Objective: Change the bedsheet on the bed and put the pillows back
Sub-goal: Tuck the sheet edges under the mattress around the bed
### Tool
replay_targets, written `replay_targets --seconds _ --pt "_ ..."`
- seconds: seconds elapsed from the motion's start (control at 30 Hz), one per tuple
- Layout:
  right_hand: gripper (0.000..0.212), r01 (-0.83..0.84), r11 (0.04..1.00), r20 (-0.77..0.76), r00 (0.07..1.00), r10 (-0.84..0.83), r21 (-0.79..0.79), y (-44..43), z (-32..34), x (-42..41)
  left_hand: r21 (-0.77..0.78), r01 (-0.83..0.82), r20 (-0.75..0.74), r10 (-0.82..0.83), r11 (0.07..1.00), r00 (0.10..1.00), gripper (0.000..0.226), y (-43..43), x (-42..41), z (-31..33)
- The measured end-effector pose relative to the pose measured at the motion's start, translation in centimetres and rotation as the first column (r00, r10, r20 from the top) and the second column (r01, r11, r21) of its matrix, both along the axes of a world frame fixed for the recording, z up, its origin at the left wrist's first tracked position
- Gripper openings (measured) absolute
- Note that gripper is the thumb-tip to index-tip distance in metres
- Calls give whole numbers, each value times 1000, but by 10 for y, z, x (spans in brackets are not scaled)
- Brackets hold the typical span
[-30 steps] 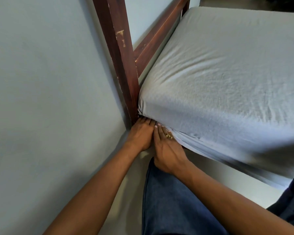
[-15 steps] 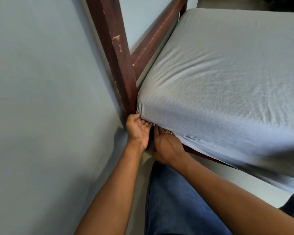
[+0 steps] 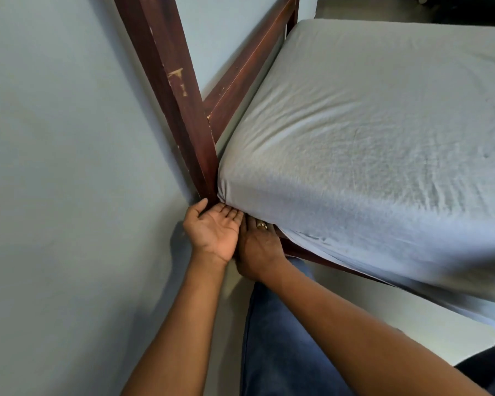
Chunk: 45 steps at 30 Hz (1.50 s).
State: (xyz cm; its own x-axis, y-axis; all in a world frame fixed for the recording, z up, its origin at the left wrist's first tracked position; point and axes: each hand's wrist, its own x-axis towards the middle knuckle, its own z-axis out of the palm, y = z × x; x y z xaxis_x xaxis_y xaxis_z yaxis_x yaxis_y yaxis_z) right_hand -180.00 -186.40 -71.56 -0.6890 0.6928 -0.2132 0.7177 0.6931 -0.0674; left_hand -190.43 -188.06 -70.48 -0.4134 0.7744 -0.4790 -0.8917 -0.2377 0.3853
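Observation:
A light grey bedsheet (image 3: 369, 132) covers the mattress and wraps its near corner. Both hands are at that corner, beside the dark wooden bedpost (image 3: 177, 110). My left hand (image 3: 215, 230) is turned palm up, its fingertips slid under the sheeted corner and its thumb against the post. My right hand (image 3: 257, 247), wearing a ring, lies palm down next to it with its fingertips hidden under the sheet's lower edge. No pillows are in view.
A pale wall (image 3: 69, 195) stands close on the left, meeting the bedpost. The dark wooden side rail (image 3: 320, 260) runs under the mattress to the right. My knee in blue jeans (image 3: 277, 338) is below the hands. Light floor (image 3: 383, 310) shows beneath the bed.
My left hand has rolled from palm down to palm up and risen to the mattress corner. My right hand has stayed under the sheet edge.

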Motion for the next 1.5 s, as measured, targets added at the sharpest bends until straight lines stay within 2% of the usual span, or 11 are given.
replay_targets --seconds 0.1,0.17,0.23,0.3,0.4,0.5,0.73,0.87,1.17,1.33,1.5 --pt "95 30 1000 -85 996 -30 0 -18 -4 43 -71 -28 -60 24 997 998 53 10 10 -1" --pt "94 75 997 -77 994 -73 26 -14 -9 73 -263 -142 -367 37 954 929 39 -6 30 -12" --pt "99 102 993 -38 994 -100 55 -2 -16 84 -351 -317 -818 -124 881 562 32 -30 50 -27" --pt "95 150 988 -41 988 -148 46 9 -26 76 -308 -217 -951 -298 926 78 42 -43 62 -47" --pt "77 153 986 -62 987 -149 64 14 -29 64 -369 35 -819 -307 929 -485 63 -29 58 -70" --pt "67 93 993 -233 970 -72 79 1 -21 97 -436 32 -599 -264 899 -756 63 -7 49 -75" --pt "76 300 949 -116 950 -288 95 8 -31 140 -556 -132 -327 -363 821 -873 60 -1 58 -55" --pt "57 365 927 -51 931 -362 83 20 -34 118 -496 18 -480 -257 868 -839 40 -8 80 -29" --pt "76 448 894 -286 860 -422 26 -16 -29 202 -615 -83 -244 -289 784 -926 66 0 120 -41" --pt "74 552 833 -134 829 -542 44 -2 -25 195 -515 33 -412 -213 857 -886 29 -2 131 -23" --pt "44 449 883 -173 889 -425 136 14 -17 193 -482 216 -532 -88 849 -842 59 8 166 -33"
